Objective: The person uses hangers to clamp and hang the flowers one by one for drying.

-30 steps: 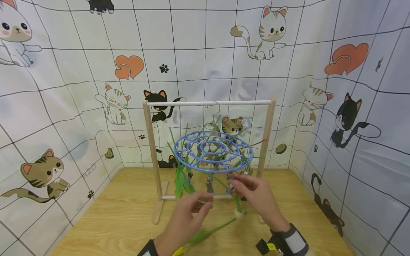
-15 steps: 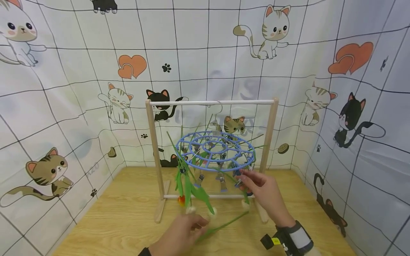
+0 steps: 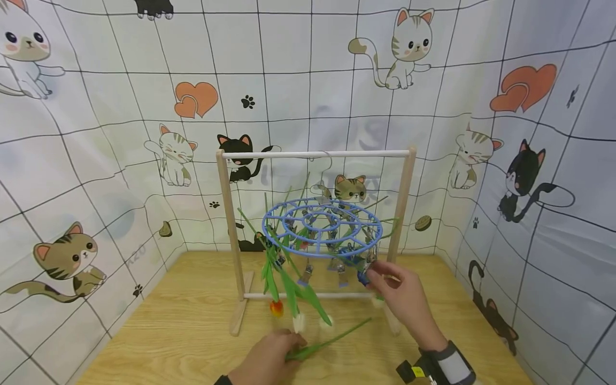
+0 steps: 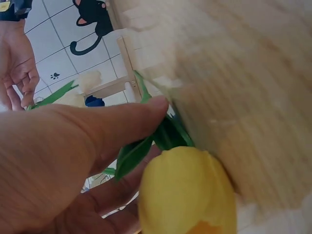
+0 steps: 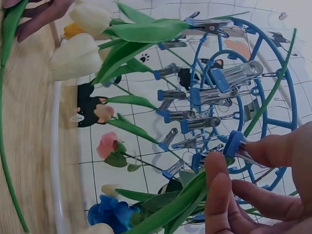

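Observation:
Low over the wooden table, my left hand (image 3: 267,355) pinches the green leaves and stem of a tulip; its yellow head (image 4: 187,190) shows large in the left wrist view, and the stem (image 3: 337,338) runs off to the right. My right hand (image 3: 401,291) is at the right front of a round blue clip hanger (image 3: 317,254), pinching a metal clip with blue tips (image 5: 235,142) between thumb and fingers. Green leaves (image 5: 187,195) pass close beside those fingertips. An orange-red tulip (image 3: 276,308) and a white tulip (image 3: 299,323) hang upside down from the hanger's left side.
The hanger hooks onto the white bar (image 3: 269,155) of a wooden stand (image 3: 230,224). Several metal clips dangle from it, some holding flowers, among them a pink one (image 5: 108,145) and a blue one (image 5: 109,214). A cat-patterned curtain (image 3: 308,69) surrounds the table (image 3: 168,321).
My left hand has come down to the table and taken hold of the yellow tulip. My right hand has shifted slightly right with the clip, while the hanger has turned a little.

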### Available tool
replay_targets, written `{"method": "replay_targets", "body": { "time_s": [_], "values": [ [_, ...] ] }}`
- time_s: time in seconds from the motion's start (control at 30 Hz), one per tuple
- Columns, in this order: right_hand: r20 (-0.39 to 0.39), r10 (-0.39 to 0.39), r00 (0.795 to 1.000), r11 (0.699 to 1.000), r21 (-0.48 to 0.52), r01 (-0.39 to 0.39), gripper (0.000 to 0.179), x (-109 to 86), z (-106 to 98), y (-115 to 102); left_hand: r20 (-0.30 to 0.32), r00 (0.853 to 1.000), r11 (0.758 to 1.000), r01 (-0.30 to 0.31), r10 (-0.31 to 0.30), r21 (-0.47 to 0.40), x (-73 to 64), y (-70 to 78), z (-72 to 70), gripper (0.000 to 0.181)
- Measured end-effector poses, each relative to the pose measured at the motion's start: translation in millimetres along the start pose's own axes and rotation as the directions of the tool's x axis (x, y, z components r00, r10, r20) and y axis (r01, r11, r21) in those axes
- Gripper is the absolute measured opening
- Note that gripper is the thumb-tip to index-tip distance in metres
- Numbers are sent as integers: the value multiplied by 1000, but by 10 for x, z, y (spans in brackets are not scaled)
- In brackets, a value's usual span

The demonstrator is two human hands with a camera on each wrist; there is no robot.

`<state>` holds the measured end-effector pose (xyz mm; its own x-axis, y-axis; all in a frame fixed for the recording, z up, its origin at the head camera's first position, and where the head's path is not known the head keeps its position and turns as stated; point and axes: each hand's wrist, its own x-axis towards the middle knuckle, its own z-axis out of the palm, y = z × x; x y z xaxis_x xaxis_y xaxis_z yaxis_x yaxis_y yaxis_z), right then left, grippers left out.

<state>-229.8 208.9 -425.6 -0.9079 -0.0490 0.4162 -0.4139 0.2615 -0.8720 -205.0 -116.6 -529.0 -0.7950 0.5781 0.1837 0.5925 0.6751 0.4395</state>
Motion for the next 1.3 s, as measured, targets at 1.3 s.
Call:
{"method": "replay_targets", "body": {
  "time_s": [1.3],
  "values": [
    [235, 240, 942, 958, -218, -189, 24, -298, -225, 318, -163, 984, 933, 15, -78, -359, -124, 251, -20, 25]
  ]
}}
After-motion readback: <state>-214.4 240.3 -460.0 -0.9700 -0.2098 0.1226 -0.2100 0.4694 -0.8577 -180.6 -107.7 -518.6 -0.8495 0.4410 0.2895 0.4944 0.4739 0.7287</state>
